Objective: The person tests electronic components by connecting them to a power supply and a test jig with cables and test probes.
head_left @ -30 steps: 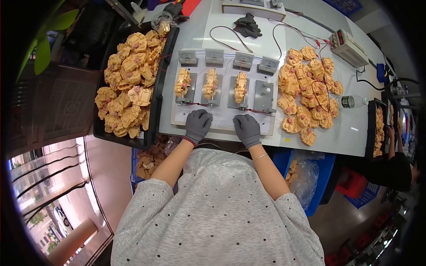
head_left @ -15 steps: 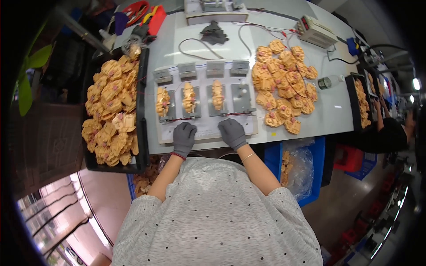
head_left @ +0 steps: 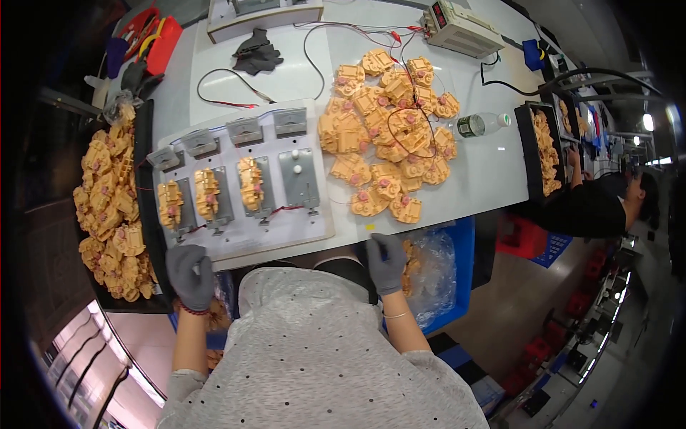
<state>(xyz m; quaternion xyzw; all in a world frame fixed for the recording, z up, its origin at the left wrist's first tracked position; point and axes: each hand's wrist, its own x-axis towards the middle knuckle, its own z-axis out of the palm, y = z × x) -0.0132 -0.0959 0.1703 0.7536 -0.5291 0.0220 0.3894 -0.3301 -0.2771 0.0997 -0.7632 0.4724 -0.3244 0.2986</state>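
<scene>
My left hand (head_left: 191, 277), in a grey glove, hovers by the front left corner of the white test board (head_left: 286, 227). Its fingers are loosely bent, and I see nothing in them. My right hand (head_left: 386, 264), gloved too, is beyond the table's front edge, above a blue bin (head_left: 464, 275). A gap shows between its thumb and fingers, with nothing held. On the board, three yellow plastic gearbox-like parts (head_left: 206, 194) sit upright on grey metal fixtures. The rightmost fixture (head_left: 300, 179) bears no such part. Small panel meters (head_left: 245, 131) line the board's back.
A black tray (head_left: 148, 179) heaped with yellow parts stands left. A pile of similar parts (head_left: 386, 129) lies right of the board, crossed by thin wires. Beyond are a plastic bottle (head_left: 482, 124), a power supply (head_left: 461, 28) and dark gloves (head_left: 256, 53). Another person (head_left: 600, 204) works far right.
My hands have moved apart and back from the board's front edge, the left one leftward, the right one toward the blue bin. The view has turned right, so the table things appear further left.
</scene>
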